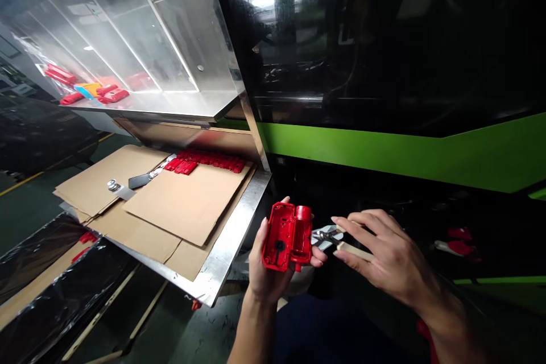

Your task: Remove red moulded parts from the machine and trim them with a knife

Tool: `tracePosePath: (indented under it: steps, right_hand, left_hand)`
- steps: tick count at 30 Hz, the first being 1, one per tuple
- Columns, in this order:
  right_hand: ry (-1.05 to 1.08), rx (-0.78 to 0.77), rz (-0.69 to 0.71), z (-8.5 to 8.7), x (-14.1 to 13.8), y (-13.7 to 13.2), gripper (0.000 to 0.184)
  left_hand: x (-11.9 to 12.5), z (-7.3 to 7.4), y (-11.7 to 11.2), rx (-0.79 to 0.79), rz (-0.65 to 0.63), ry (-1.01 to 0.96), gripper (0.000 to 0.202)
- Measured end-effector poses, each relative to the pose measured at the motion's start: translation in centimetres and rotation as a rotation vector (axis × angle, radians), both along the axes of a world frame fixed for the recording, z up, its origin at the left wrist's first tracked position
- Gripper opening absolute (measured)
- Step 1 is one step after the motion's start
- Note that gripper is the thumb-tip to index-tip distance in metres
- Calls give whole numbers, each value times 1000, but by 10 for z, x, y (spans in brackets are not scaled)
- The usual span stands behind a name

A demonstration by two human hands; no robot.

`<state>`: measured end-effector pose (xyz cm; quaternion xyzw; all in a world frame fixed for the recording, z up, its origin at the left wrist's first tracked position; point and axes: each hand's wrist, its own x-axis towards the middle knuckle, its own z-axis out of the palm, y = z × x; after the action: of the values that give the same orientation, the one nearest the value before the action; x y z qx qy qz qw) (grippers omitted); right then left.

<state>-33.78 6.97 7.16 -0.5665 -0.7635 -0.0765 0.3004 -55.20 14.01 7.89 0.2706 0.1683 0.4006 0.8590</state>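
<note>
The left hand (267,270) grips a red shell (287,235) upright, just right of the table (226,250), while the right hand (384,256), closed on cutters (330,236), points their tips leftward at its right edge.

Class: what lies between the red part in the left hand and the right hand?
In the head view, cutters held by the right hand sit there, tips at the red part gripped in the left hand.
</note>
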Motion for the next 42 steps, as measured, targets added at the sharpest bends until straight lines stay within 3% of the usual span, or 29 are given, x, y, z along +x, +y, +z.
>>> tracePosePath:
  steps: [9, 22, 25, 29, 35, 42]
  right_hand:
    - [-53, 30, 30, 10, 4, -6, 42]
    - [-235, 9, -22, 21, 8, -11, 39]
    - [-296, -21, -4, 18, 10, -9, 32]
    - [-220, 42, 148, 3, 13, -8, 18]
    - [7, -71, 116, -14, 21, -13, 41]
    - [-17, 41, 10, 3, 30, -14, 51]
  left_hand:
    - [6, -1, -10, 19, 9, -7, 54]
    - [16, -2, -20, 99, 121, 115, 52]
    - [17, -6, -20, 104, 97, 128, 54]
    - [17, -8, -19, 108, 69, 85, 59]
    - [12, -1, -19, 122, 86, 48, 61]
    - [9, -3, -20, -14, -12, -57, 57]
